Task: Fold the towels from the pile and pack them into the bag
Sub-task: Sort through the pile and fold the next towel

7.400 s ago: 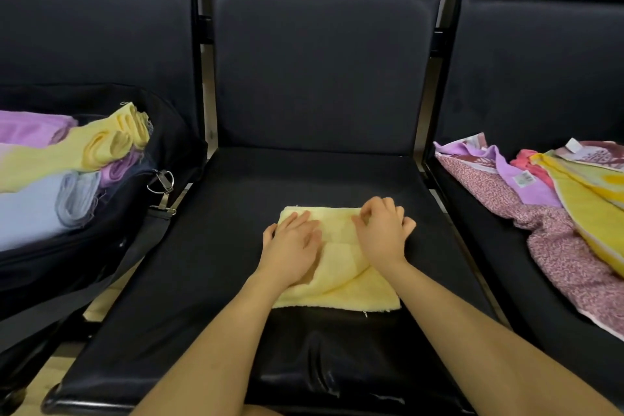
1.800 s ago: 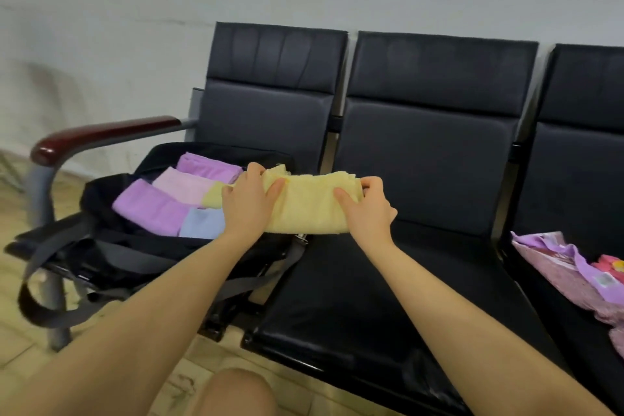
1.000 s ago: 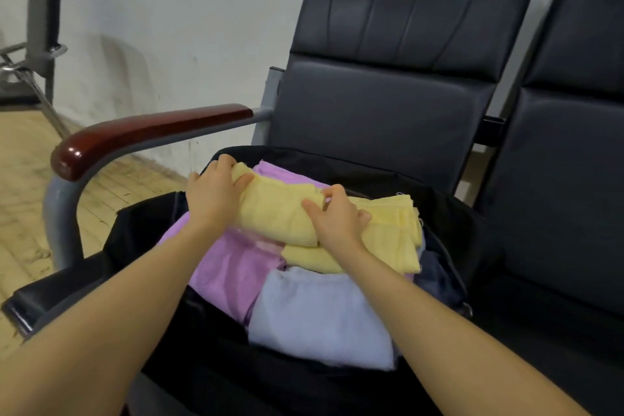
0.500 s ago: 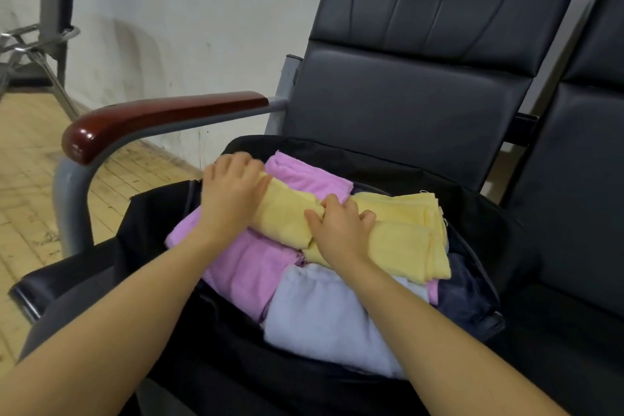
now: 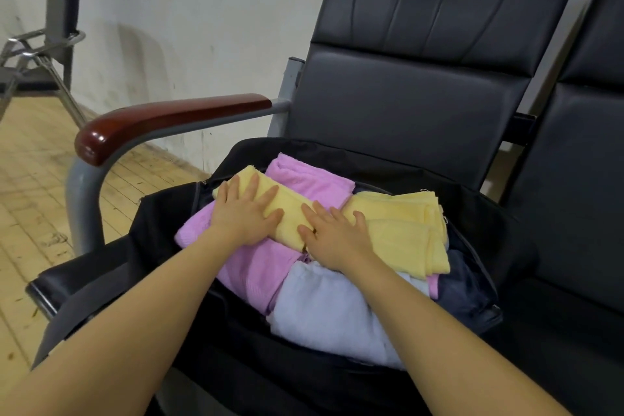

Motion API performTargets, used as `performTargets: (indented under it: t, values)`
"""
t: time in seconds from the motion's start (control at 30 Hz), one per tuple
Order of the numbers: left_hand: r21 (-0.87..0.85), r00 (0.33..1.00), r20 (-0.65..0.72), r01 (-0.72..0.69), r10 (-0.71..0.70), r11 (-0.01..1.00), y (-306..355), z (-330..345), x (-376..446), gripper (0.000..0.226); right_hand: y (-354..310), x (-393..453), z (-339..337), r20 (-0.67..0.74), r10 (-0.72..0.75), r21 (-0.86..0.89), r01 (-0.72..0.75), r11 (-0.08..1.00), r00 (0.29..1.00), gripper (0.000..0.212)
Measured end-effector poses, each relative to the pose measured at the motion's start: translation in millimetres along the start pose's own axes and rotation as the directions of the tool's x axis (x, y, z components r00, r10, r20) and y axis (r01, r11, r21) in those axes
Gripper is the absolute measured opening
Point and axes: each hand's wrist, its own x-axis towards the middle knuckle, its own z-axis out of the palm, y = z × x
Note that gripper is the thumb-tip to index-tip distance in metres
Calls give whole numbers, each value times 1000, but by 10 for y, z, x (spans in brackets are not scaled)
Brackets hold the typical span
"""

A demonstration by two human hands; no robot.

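An open black bag (image 5: 378, 164) lies on the leftmost black seat, filled with folded towels. The folded yellow towel (image 5: 292, 213) I brought lies on top, across a pink towel (image 5: 260, 267). My left hand (image 5: 244, 211) presses flat on its left part with fingers spread. My right hand (image 5: 334, 235) lies flat over its right end and the edge of a second yellow towel (image 5: 408, 233). A lilac towel (image 5: 310, 179) sits behind, and a pale blue towel (image 5: 324, 307) lies at the front.
A dark red wooden armrest (image 5: 162, 118) on a grey metal tube stands to the bag's left. A second black seat (image 5: 580, 179) adjoins on the right. Another chair (image 5: 50, 30) stands far left on the wooden floor, by the white wall.
I carried the folded yellow towel from the middle seat to the bag and laid it on the other towels. Both hands have let go of it and now press flat on it.
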Motion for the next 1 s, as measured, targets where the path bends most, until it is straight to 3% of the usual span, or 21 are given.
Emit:
performTargets:
  t: [0.17, 0.3, 0.43, 0.6, 0.77, 1.0]
  values:
    - [-139, 994, -105, -23, 8, 990, 162, -312, -302, 48, 68, -242, -188, -11, -14, 21, 15, 1000, 1000, 55]
    - [-155, 952, -264, -201, 156, 967, 475, -608, -641, 47, 311, -774, -379, -201, -27, 88, 46, 995, 979, 51]
    - [-99, 885, -287, -407, 365, 908, 1008, -918, -1052, 48, 709, -1517, -551, -319, 51, 80, -27, 996, 947, 43]
    - [-95, 745, -363, -627, 560, 773, 2020, -1155, -1600, 43, 1395, -2575, -668, -369, 217, 124, -183, 975, 904, 39]
    - [-158, 664, -331, -740, 671, 654, 3263, -1235, -2188, 44, 2210, -3741, -672, -367, 394, 151, -364, 919, 843, 40]
    - [-316, 540, -302, -834, 786, 452, 4896, -1205, -3048, 43, 3324, -5215, -581, -370, 643, 233, -603, 763, 670, 30]
